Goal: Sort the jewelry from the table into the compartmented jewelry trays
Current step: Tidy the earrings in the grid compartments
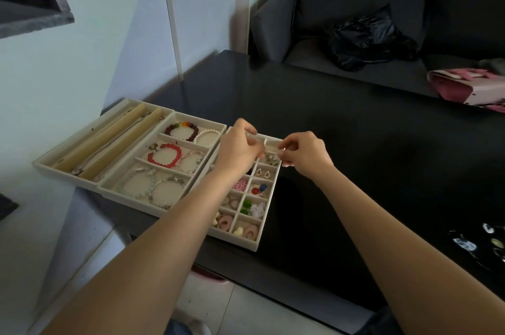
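Right now both hands are working over the far end of the small-compartment tray [261, 233], which is sitting at the desk's [355, 143] left edge beside the bracelet tray [164, 168] and the roll tray [90, 140]. The left hand [240, 147] is curling its fingers around something small and silvery, and the right hand [303, 153] is pinching what looks like the same piece [269, 155], probably an earring or a fine chain, just above a far compartment; what it is exactly is too small to tell. The placing step seems to be in hand. The next move is likely calling for lowering the piece into that compartment and loosening both pinches without snagging neighbouring pieces.
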